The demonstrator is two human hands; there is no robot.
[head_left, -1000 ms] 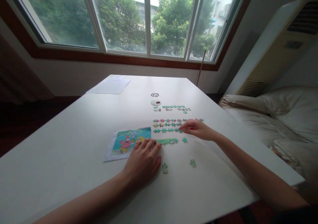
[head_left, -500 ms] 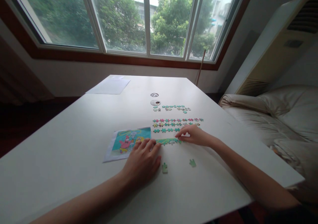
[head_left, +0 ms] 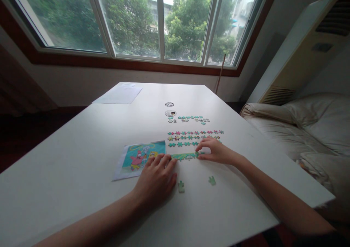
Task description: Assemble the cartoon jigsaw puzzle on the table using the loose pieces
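A strip of joined green puzzle pieces (head_left: pixel 183 156) lies across the table in front of me. My left hand (head_left: pixel 158 174) rests palm down, its fingers spread over the lower right corner of the picture sheet (head_left: pixel 128 158) and its fingertips at the strip's left end. At the other end, my right hand (head_left: pixel 214 151) has thumb and forefinger on a green puzzle piece (head_left: pixel 201 153), which the fingers partly cover. Two loose green pieces lie nearer me: one puzzle piece (head_left: pixel 181 186) beside my left thumb, another puzzle piece (head_left: pixel 212 180) below my right hand.
Beyond the strip, several rows of separate puzzle pieces (head_left: pixel 188 132) are laid out, with smaller groups of pieces (head_left: pixel 191 118) behind. Two round items (head_left: pixel 170 113) lie farther back. White paper (head_left: pixel 117 95) sits at the table's far left. A sofa (head_left: pixel 298 130) stands on the right.
My right hand has shifted slightly rightward, its thumb and forefinger now at the end piece of the strip. My left hand stays in place. The view has tilted very slightly.
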